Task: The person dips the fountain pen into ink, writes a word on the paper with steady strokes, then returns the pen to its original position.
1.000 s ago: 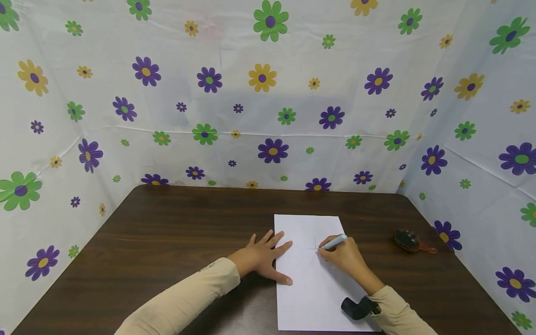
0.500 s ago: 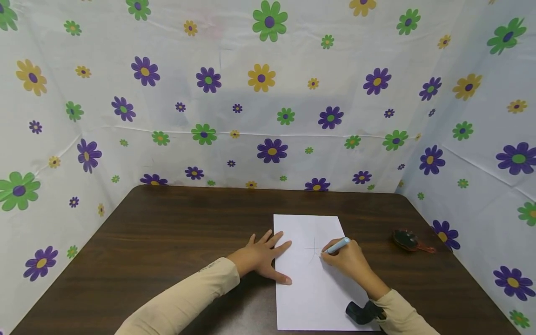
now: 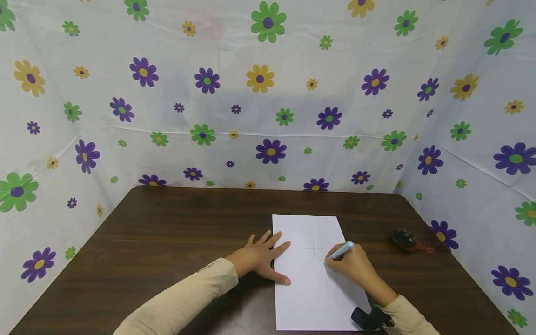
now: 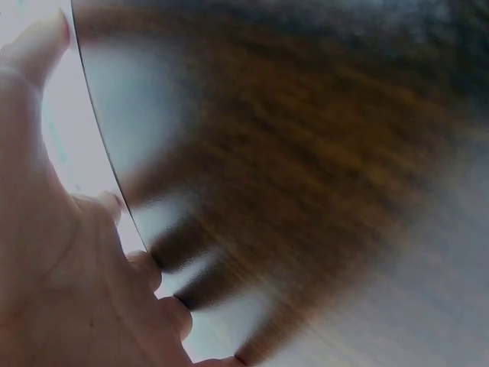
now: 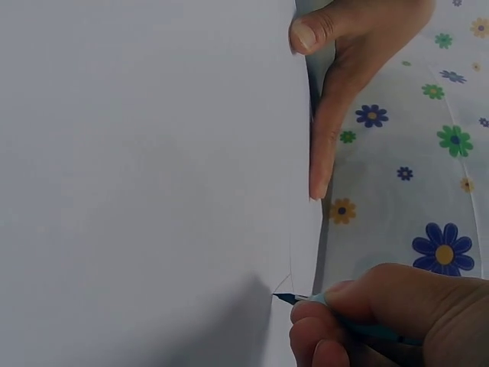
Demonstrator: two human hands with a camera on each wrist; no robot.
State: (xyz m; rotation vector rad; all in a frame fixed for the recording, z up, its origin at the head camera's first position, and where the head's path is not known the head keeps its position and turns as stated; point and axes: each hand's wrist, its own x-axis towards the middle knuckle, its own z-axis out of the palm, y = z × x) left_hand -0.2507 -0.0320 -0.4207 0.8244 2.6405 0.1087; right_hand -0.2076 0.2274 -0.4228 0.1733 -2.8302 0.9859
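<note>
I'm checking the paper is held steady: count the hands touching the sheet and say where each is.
2. The left hand lies flat with fingers spread on the sheet's left edge. The right hand rests on the sheet's middle right, gripping a blue pen whose tip meets the paper.

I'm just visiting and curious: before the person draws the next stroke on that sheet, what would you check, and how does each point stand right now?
1. Left hand flat on the paper's left edge, steadying it: ok.
2. Right hand has a firm grip on the blue pen: ok.
3. Pen tip touching the paper beside the drawn lines: ok.
4. Blank paper left below the drawing: ok.
5. Dark object on the table lies apart from the paper: ok.
6. Pen leaving enough ink: cannot tell, the lines look faint.
</note>
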